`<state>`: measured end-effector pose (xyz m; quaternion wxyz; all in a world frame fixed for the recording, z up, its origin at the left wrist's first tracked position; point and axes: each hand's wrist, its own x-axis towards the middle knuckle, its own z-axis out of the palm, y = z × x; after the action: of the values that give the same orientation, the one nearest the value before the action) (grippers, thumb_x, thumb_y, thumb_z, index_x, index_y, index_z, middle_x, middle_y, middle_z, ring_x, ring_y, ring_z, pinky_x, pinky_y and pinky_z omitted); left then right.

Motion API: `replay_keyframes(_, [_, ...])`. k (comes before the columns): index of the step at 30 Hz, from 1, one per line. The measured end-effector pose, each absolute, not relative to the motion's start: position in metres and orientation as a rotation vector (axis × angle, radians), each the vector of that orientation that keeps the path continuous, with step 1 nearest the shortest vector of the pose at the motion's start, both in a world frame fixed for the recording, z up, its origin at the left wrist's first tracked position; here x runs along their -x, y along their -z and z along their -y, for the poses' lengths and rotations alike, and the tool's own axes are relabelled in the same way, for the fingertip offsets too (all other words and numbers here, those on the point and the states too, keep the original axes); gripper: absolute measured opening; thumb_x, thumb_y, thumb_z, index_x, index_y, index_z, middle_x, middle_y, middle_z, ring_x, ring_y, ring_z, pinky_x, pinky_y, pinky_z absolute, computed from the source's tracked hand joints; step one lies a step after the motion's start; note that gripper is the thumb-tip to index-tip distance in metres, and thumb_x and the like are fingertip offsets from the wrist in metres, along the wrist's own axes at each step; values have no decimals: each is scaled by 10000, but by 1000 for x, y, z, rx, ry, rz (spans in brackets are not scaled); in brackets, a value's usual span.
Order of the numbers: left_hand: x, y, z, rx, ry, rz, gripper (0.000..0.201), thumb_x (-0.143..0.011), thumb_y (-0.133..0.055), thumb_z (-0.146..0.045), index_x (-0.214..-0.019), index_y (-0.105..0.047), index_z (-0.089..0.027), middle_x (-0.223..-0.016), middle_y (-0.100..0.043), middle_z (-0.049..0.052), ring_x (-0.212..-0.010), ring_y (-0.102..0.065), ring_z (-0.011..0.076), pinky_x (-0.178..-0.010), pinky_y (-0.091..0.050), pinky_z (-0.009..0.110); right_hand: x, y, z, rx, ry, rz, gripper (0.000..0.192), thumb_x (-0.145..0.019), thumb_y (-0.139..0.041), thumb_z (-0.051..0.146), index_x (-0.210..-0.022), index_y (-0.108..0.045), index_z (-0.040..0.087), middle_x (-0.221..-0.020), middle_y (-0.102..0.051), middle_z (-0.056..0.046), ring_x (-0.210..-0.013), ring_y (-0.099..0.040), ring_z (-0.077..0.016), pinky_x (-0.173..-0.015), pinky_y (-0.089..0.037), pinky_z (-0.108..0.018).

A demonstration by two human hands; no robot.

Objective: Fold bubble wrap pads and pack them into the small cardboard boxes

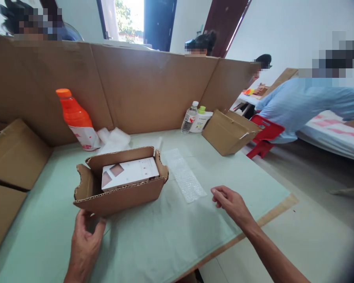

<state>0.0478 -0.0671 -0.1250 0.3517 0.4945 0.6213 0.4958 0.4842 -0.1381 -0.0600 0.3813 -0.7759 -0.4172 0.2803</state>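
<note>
An open brown cardboard box [126,200] stands on the table in front of me, a white printed carton [132,173] lying inside toward its right end. My left hand [87,239] is at the box's near left corner, thumb and fingers apart. Its fingertips are partly hidden by the box, so I cannot tell if they touch it. To the right, my right hand [228,202] hovers over the table with its fingers curled together and nothing visible in them. A flat strip of bubble wrap [185,177] lies between that hand and the box.
Behind the box are an orange bottle [78,120] and crumpled white foam sheet [115,141]. A clear water bottle [190,118], a white bottle [201,121] and a small carton [228,131] stand back right. Cardboard panels [153,90] wall the table. People sit beyond.
</note>
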Motion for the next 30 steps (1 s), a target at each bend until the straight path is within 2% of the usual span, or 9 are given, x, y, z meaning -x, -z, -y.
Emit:
replay_keyframes(2, [-46,120,65,-1262,-1270,-1594,636,-697,-753,-396,-1280,-552,-240,-1204,-647,79,-1042,-658,241,-843,-546,338,-468,55,135,1891,-703,1212,346,-842,-628,513,-913,-695,181,-748,-727,-43,-647,-669,-176,-626,-558,-296])
replay_keyframes(4, [-47,117,60,-1248,-1281,-1554,634,-681,-757,-386,-1259,-549,-231,-1206,-641,83,-1019,-665,232,-870,-545,344,-440,56,121,1781,-774,1385,377,-836,-638,463,-1089,-686,188,-977,-762,-85,-822,-707,-214,-687,-571,-320])
replay_keyframes(6, [-50,117,54,-1252,-1282,-1520,616,-678,-752,-372,-1238,-547,-217,-1188,-649,86,-1012,-668,230,-886,-542,347,-408,63,103,1664,-848,1543,521,-818,-652,394,-1301,-601,203,-1237,-706,-120,-1006,-690,-244,-706,-568,-322])
replay_keyframes(8, [-54,121,51,-1259,-1270,-1521,599,-672,-746,-378,-1210,-553,-199,-1153,-663,90,-1026,-665,243,-907,-532,364,-379,71,84,1556,-919,1657,605,-806,-650,349,-1382,-531,208,-1330,-651,-132,-1079,-658,-257,-723,-565,-328])
replay_keyframes(13, [-62,127,40,-1262,-1275,-1613,564,-675,-735,-428,-1155,-561,-188,-1087,-675,95,-1011,-657,268,-894,-518,394,-346,84,49,1537,-887,1701,356,-877,-588,410,-1154,-600,186,-1051,-691,-92,-802,-622,-198,-696,-530,-339])
replay_keyframes(16, [-65,122,22,-1316,-1259,-1620,561,-698,-743,-419,-1177,-543,-206,-1101,-667,82,-996,-650,249,-873,-508,374,-342,82,31,1558,-827,1671,254,-907,-545,384,-1068,-590,193,-989,-678,-80,-789,-601,-195,-676,-505,-327])
replay_keyframes(21, [-71,123,-3,-1346,-1257,-1620,530,-714,-750,-430,-1152,-541,-215,-1055,-661,59,-918,-638,220,-806,-504,347,-341,79,3,1629,-811,1651,255,-907,-539,389,-1049,-587,182,-926,-668,-67,-695,-559,-175,-649,-484,-331])
replay_keyframes(24, [-74,131,0,-1343,-1263,-1632,486,-733,-749,-431,-1117,-545,-213,-1014,-655,47,-889,-637,207,-790,-504,335,-345,82,-2,1592,-822,1640,279,-898,-558,394,-1070,-597,178,-947,-672,-73,-719,-570,-180,-638,-484,-317])
replay_keyframes(30, [-77,132,7,-1366,-1257,-1567,453,-768,-718,-423,-1124,-534,-209,-1020,-655,51,-958,-643,219,-848,-510,347,-347,90,9,1572,-754,1605,328,-905,-565,426,-1109,-619,176,-970,-690,-78,-695,-563,-165,-623,-484,-302])
